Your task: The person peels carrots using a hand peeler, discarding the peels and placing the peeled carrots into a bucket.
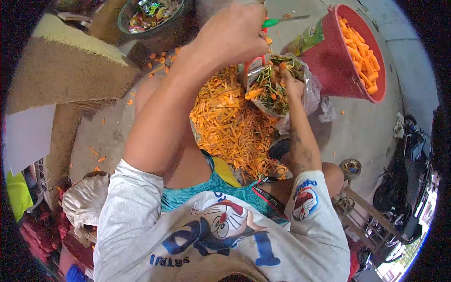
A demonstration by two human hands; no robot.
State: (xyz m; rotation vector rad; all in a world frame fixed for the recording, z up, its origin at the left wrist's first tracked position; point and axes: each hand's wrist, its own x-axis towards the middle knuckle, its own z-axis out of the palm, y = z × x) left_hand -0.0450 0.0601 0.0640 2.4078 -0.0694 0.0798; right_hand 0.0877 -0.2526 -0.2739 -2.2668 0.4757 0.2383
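Note:
My left hand (244, 35) is raised at the top centre, its fingers closed round the green handle of a knife (293, 19) whose blade points right. Lower and to the right, my right hand (292, 87) reaches into an open plastic bag (311, 89) of green stalks (277, 101). Its fingers are bent among the stalks, and what they grip is hidden. An orange carrot piece (254, 94) lies at the bag's left side. Beside and below the bag, a big heap of orange peelings (230, 122) spreads between my legs.
A tilted red bucket (324, 56) holds peeled carrots (361, 56) at the upper right. A round bin (123, 21) with wrappers stands at the upper left, near a brown block (75, 66). Carrot slices (162, 60) dot the floor. A metal-framed cart (361, 207) is at the right.

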